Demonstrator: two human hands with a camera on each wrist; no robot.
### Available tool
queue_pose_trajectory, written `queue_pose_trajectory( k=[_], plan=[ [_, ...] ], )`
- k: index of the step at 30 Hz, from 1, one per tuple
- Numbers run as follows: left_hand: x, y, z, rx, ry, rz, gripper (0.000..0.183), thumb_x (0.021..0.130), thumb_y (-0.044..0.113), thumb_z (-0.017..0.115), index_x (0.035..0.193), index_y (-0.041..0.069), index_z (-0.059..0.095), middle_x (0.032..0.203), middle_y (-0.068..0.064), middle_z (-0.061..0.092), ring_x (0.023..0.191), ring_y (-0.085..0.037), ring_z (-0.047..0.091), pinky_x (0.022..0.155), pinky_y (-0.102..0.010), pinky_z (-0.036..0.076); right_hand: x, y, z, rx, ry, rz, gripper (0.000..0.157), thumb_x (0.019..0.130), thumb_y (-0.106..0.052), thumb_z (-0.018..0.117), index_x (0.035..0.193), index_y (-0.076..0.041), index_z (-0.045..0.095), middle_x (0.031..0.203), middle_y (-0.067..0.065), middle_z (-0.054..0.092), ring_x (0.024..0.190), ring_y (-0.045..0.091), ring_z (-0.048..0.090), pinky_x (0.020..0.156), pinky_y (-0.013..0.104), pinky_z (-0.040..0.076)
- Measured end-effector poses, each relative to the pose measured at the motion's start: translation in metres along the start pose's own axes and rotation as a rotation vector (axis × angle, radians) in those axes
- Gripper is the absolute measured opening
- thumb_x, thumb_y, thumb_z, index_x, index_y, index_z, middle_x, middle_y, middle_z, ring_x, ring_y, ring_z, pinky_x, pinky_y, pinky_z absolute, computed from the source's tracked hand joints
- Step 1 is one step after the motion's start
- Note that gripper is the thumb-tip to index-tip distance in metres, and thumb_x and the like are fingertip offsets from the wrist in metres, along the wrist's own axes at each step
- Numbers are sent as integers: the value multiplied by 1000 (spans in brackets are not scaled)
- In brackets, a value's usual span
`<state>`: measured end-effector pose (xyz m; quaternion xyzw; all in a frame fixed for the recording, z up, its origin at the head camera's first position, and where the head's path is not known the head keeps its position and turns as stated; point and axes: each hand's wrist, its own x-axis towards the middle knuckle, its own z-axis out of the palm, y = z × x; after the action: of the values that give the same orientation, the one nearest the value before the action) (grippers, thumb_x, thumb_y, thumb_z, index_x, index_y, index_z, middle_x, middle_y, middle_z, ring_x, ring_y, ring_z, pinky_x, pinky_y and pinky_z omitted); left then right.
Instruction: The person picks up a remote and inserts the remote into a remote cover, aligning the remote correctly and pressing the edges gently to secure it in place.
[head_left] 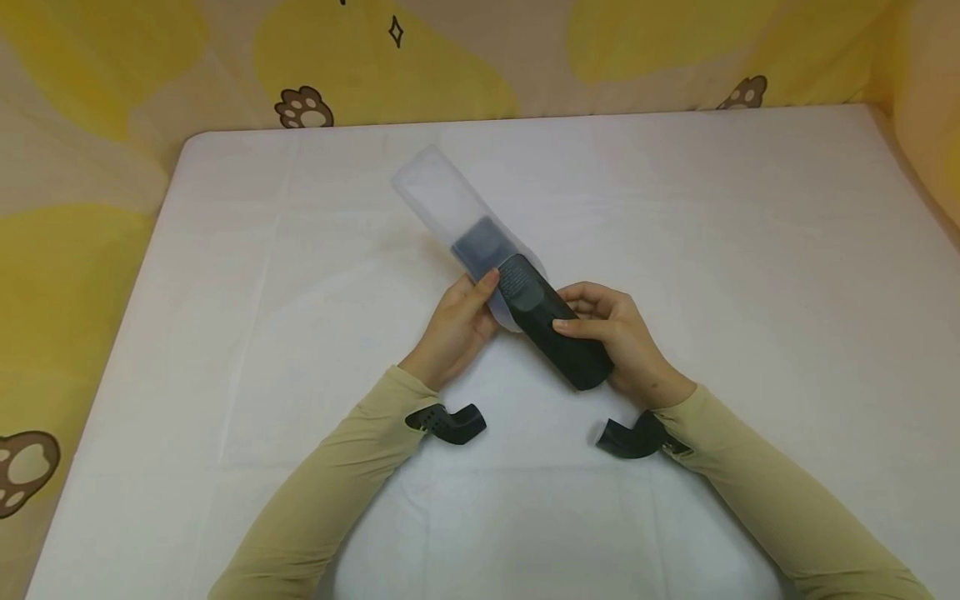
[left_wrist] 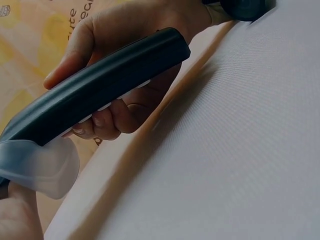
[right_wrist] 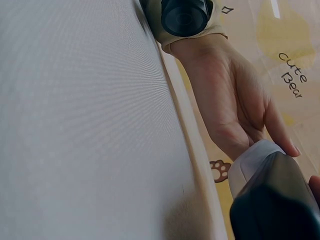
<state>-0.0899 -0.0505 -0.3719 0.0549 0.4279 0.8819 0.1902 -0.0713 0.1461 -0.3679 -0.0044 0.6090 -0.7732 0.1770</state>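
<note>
A long black handle-like piece (head_left: 555, 337) with a ribbed patch lies slanted above the table, its exact kind unclear. My right hand (head_left: 630, 342) grips its near half, thumb on top and fingers underneath. Against its far end is a long clear plastic cover (head_left: 438, 187) with a dark block inside. My left hand (head_left: 456, 329) holds this cover where the two parts meet, thumb on top. The left wrist view shows the black piece (left_wrist: 100, 82) from the side, slightly curved. In the right wrist view the left hand (right_wrist: 225, 95) pinches the cover's rounded edge (right_wrist: 250, 162).
Under both hands spreads a white-covered table (head_left: 337, 250). Yellow and cream cloth (head_left: 450, 58) with paw prints hangs along the back and sides. A black wrist camera (head_left: 457, 425) sits on the left sleeve, another camera (head_left: 633, 437) on the right.
</note>
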Motion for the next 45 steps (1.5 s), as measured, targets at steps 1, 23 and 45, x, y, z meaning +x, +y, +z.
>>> queue_pose_trajectory(
  k=[1, 23, 45],
  plan=[
    [0, 0, 0, -4, -5, 0, 42, 104, 8, 28, 141, -11, 23, 141, -20, 35, 128, -22, 40, 110, -34, 29, 0, 0, 0, 1, -1, -1, 25, 79, 8, 63, 100, -5, 64, 84, 6, 66, 74, 15, 61, 65, 24, 53],
    [-2, 2, 1, -13, -64, -6, 43, 104, 8, 25, 143, -10, 19, 146, -23, 28, 134, -24, 33, 111, -33, 26, 0, 1, 1, 27, -5, -14, 26, 79, 10, 60, 99, -6, 63, 83, 4, 66, 73, 14, 63, 64, 24, 54],
    [-3, -1, 1, 17, -69, -16, 41, 103, 6, 27, 141, -10, 23, 137, -13, 40, 123, -14, 43, 109, -33, 30, 0, 1, 1, 24, 2, -15, 26, 80, 10, 60, 100, -6, 64, 84, 4, 67, 72, 14, 63, 64, 24, 54]
  ],
)
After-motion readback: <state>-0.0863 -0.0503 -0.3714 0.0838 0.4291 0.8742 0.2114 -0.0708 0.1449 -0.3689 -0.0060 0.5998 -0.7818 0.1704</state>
